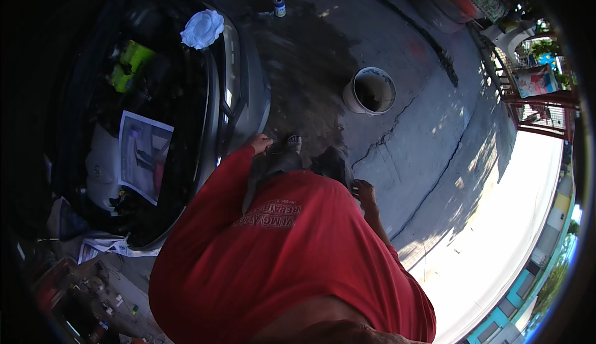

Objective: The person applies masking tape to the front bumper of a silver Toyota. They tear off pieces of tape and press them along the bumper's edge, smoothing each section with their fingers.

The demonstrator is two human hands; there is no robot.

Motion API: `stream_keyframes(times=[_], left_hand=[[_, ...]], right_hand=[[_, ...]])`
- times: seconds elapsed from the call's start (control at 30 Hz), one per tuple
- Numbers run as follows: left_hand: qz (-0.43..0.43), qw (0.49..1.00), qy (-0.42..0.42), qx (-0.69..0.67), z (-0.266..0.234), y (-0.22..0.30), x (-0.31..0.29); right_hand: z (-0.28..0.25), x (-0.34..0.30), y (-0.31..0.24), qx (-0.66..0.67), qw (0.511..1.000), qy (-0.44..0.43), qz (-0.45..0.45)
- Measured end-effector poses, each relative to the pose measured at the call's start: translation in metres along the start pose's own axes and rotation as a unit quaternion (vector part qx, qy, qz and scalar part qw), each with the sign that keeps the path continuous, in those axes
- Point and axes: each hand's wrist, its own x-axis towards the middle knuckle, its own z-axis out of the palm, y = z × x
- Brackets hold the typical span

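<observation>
**Driveway beside open car bonnet: hands, containers, loose items**

1. Left hand (259,142): at the end of a red sleeve, beside the car's front bumper (251,105). Fingers curl inward at the hip of grey trousers; whether they grip anything cannot be told.

2. Right hand (362,190): low at the person's right side, against the dark trouser leg. Partly hidden by the red shirt (292,251); open or closed cannot be told.

3. White bucket (369,91): stands upright on the concrete floor (422,145), ahead of the right hand and well apart from it. Mouth faces up; inside looks dark and its contents cannot be made out. A wet dark patch spreads on the floor between the bucket and the bumper.

4. Small can (279,6): upright on the floor, far beyond the bucket, near the car's far corner.

5. White rag (202,29): crumpled, lying on the front edge of the engine bay (167,96).

6. Printed sheet (144,155): lies flat over the engine parts, long axis running roughly away from the person.

7. Green-yellow caps (131,63): inside the bay, behind the rag.

8. Foot (293,142): on the floor just right of the left hand, toe pointing toward the wet patch.
</observation>
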Motion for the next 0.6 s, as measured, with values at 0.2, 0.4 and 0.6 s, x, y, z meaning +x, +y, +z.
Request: stream_keyframes(times=[0.2, 0.4, 0.6], left_hand=[[0.094, 0.995, 0.021, 0.000, -0.024, 0.195, 0.067], [0.073, 0.986, 0.088, -0.121, -0.013, 0.204, 0.159], [-0.008, 0.909, 0.186, -0.373, -0.044, 0.261, 0.208]], right_hand=[[-0.067, 0.086, -0.159, 0.029, 0.993, 0.030, 0.115], [-0.050, 0.268, -0.349, -0.137, 0.987, -0.074, -0.044], [0.037, 0.366, -0.530, -0.430, 0.784, -0.258, -0.365]])
